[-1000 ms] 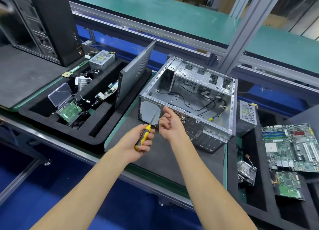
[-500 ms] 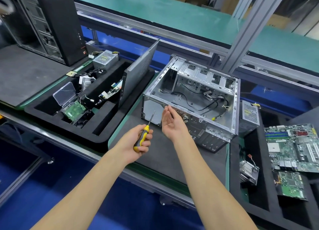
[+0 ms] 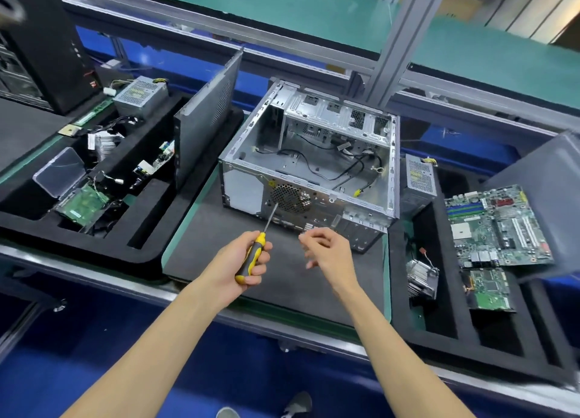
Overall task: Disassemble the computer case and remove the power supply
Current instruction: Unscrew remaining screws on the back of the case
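An open silver computer case [image 3: 314, 153] lies on its side on a dark mat, its inside holding only loose black cables. My left hand [image 3: 241, 260] grips a yellow and black screwdriver [image 3: 254, 251] whose shaft points up at the case's rear fan grille. My right hand [image 3: 326, 251] hovers in front of the case's back panel with fingers loosely curled and nothing in it. A grey power supply [image 3: 419, 177] stands in the foam tray right of the case. Another power supply [image 3: 141, 95] sits in the left tray.
A grey side panel [image 3: 207, 119] stands upright in the left foam tray [image 3: 94, 245] among boards and cables. The right foam tray [image 3: 439, 323] holds a motherboard [image 3: 496, 226], a heatsink [image 3: 422, 276] and a small card. A black tower [image 3: 40, 44] stands far left. An aluminium post [image 3: 398, 40] rises behind the case.
My right hand has drawn back from the case and lowered, its fingers curling loosely. The left hand keeps its grip on the screwdriver. My view has shifted slightly closer and to the right.
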`<state>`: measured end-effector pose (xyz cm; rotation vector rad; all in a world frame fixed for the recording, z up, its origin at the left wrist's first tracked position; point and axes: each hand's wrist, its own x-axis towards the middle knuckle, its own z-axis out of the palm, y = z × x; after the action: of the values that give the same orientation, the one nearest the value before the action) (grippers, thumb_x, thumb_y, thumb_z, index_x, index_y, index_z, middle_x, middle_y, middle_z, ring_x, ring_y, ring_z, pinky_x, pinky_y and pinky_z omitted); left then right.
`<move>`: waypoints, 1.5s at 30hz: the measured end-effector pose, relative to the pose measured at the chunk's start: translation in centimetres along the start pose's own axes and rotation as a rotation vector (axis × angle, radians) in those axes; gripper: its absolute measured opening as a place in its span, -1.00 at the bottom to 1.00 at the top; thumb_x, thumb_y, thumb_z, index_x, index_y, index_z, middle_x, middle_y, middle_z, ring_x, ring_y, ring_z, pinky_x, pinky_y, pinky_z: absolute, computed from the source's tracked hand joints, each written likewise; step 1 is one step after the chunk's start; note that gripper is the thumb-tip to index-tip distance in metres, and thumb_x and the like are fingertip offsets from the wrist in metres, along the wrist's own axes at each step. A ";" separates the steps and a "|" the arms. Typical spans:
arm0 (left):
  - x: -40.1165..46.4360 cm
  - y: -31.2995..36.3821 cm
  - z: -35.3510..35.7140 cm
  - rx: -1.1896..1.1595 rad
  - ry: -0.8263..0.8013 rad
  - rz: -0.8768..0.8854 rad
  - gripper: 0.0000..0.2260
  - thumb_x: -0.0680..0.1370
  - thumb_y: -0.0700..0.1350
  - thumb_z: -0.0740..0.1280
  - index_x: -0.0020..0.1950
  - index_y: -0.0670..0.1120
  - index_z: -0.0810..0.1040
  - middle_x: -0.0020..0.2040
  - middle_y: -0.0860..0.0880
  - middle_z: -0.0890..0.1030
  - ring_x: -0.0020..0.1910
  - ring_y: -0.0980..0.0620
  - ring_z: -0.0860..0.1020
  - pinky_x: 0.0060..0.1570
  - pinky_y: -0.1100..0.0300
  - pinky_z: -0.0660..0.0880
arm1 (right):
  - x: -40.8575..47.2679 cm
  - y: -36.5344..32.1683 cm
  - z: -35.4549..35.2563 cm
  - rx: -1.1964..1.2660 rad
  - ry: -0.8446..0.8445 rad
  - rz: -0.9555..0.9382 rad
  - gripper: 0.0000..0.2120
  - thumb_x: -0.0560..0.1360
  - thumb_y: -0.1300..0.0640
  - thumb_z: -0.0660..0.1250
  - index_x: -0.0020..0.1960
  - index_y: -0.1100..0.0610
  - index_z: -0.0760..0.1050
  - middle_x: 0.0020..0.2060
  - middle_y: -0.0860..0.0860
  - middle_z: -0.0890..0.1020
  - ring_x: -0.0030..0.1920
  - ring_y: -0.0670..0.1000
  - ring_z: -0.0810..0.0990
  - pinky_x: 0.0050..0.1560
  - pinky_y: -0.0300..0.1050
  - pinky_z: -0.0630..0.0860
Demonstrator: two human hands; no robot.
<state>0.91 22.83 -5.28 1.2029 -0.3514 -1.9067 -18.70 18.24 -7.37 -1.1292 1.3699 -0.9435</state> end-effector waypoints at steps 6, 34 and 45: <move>2.2 -3.2 3.2 0.256 -0.006 -0.048 -0.71 0.64 0.05 0.24 -0.04 -0.15 0.56 -0.36 -0.01 0.48 -0.50 0.08 0.35 -0.62 0.27 0.25 | -2.2 4.8 -5.0 -0.306 0.143 -0.120 -0.87 0.49 0.16 0.46 -0.19 -0.05 0.62 -0.34 -0.16 0.61 -0.31 -0.18 0.47 -0.25 -0.30 0.43; 1.9 -3.6 4.5 0.461 0.292 0.200 -0.68 0.67 0.08 0.18 -0.07 -0.12 0.56 -0.45 0.04 0.42 -0.51 0.07 0.32 -0.55 0.25 0.23 | -1.7 -1.6 -3.4 -0.616 0.193 -0.890 -0.74 0.60 0.12 0.34 -0.21 0.20 0.62 -0.33 -0.04 0.50 -0.26 -0.05 0.42 -0.28 -0.13 0.43; 1.6 -2.3 3.3 0.753 0.322 0.519 -0.80 0.64 0.13 0.20 -0.04 0.03 0.41 -0.39 0.11 0.44 -0.45 0.07 0.38 -0.37 0.09 0.36 | 7.8 -12.9 -0.8 -0.868 -0.156 -0.640 -0.76 0.66 0.04 0.25 0.08 0.11 0.67 -0.06 0.02 0.67 -0.12 -0.09 0.54 0.02 -0.11 0.50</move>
<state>-3.37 22.44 -6.00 1.6583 -1.1449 -1.1182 -17.71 7.55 3.23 -2.3432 1.3288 -0.6469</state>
